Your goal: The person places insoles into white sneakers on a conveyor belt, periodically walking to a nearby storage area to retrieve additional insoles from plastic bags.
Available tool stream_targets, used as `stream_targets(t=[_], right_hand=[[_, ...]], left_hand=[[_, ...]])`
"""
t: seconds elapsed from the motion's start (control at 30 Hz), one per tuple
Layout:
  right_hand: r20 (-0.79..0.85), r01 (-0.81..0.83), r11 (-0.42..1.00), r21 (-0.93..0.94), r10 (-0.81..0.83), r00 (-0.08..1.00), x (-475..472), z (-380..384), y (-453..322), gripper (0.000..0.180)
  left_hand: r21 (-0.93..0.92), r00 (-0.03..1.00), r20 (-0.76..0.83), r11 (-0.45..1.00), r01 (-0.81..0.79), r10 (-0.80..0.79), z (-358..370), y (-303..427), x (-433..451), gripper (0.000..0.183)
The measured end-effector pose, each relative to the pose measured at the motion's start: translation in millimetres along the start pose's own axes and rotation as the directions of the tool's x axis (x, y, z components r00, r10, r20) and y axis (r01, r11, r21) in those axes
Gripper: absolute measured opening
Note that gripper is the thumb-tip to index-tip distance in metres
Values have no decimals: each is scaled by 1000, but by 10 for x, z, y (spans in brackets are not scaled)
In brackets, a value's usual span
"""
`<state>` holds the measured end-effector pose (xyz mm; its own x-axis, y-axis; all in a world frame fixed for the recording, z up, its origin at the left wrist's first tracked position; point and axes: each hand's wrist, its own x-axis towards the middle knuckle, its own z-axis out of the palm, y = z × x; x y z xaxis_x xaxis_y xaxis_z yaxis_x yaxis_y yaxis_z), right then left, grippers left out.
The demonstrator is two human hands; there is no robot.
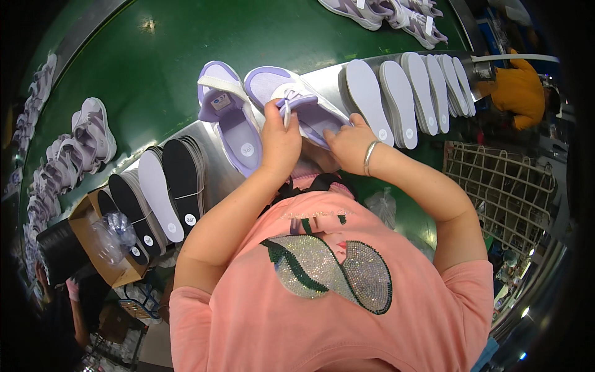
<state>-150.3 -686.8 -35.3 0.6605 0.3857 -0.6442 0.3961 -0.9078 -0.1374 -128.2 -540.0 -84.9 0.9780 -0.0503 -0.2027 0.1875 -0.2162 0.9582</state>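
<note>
Two lavender-and-white sneakers lie side by side before me, toes pointing away. My left hand [280, 142] pinches the tongue and a lace of the right sneaker [268, 83]. My right hand [352, 145], with a silver bangle at its wrist, grips that shoe's collar near the heel, its fingers reaching over the edge of the opening. A lavender insole lies inside, partly hidden by the fingers. The left sneaker [216, 79] has its tongue pulled up, showing a size label. A lavender insole [239, 139] with a round white sticker lies inside it.
A metal ledge [211, 149] edges the green conveyor belt [195, 32]. Stacked pale insoles [367, 97] line the right, black-topped insoles [183, 176] the left. A cardboard box [116, 274] and rows of sneakers [93, 130] are left. A wire rack [502, 186] and a person in orange [520, 95] are right.
</note>
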Motion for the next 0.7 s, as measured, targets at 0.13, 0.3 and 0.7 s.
stream_targets(t=[0.13,0.3,0.7], right_hand=[[-169,53,992,114,-33,985,155,59,32,20],[-67,-57,996,62,61,996,645,334,282,21],[118,-185,983,12,182,976,625,96,193,16]], left_hand=[[33,999,-11,999,-35,35,73,-12,83,28],[18,999,42,1000,-16,15,117,-53,119,29],[25,1000,22,1000,-16,15,94,-98,159,31]])
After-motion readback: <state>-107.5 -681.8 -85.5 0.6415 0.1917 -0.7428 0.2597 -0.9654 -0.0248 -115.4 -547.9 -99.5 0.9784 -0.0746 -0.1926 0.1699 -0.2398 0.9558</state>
